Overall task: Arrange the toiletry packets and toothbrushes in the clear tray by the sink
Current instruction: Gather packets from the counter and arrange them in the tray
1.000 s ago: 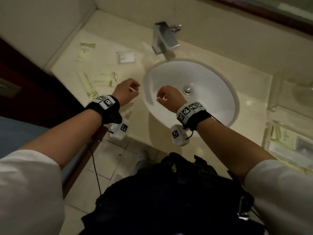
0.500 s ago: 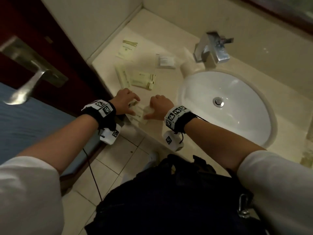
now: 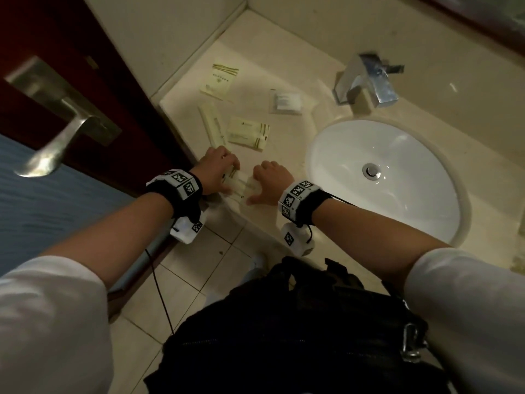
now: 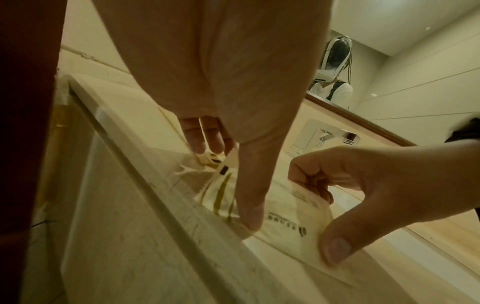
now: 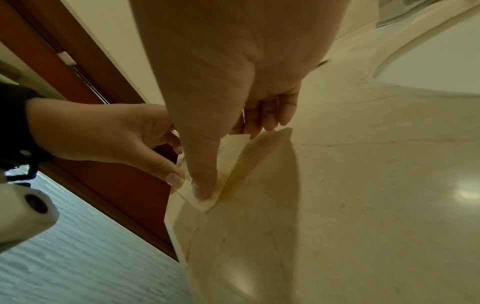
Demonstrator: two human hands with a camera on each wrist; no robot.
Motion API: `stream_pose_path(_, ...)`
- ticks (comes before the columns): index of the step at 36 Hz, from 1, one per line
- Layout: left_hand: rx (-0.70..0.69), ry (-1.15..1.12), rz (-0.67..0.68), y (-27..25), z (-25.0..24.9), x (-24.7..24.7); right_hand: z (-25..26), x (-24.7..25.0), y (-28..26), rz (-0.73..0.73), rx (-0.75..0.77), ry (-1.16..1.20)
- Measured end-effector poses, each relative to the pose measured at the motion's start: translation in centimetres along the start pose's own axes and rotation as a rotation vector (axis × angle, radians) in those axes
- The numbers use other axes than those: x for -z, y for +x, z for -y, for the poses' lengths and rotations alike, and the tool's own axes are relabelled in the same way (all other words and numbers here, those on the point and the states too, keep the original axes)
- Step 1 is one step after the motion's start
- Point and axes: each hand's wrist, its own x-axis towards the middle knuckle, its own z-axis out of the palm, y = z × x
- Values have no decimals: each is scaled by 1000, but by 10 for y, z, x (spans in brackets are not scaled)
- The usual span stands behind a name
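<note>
A cream toiletry packet lies at the counter's front edge, left of the sink. My left hand pinches its left end, thumb in front and fingers behind. My right hand pinches its right end. In the left wrist view the packet shows dark print and gold stripes between my left hand and my right hand. The right wrist view shows my right thumb on the packet. Farther back lie a long toothbrush packet, flat packets, another packet and a clear-wrapped bar. The clear tray is out of view.
The white sink basin is to the right, with a chrome faucet behind it. A dark red door with a metal handle stands close on the left. The counter ends in a wall corner at the back.
My hands moved left from over the sink to the counter's front edge and took hold of the packet. My head turned left, so the tray left the view.
</note>
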Motion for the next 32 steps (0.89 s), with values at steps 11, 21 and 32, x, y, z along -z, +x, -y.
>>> stream_pose_path(11, 61, -343, 48, 0, 1, 11, -21, 9, -8, -14, -126, 493)
stream_pose_path(21, 125, -952, 63, 11, -38, 23, -67, 26, -43, -57, -206, 1060)
stream_pose_path(32, 9, -1057, 185, 50, -143, 19, -135, 19, -131, -318, -337, 1314)
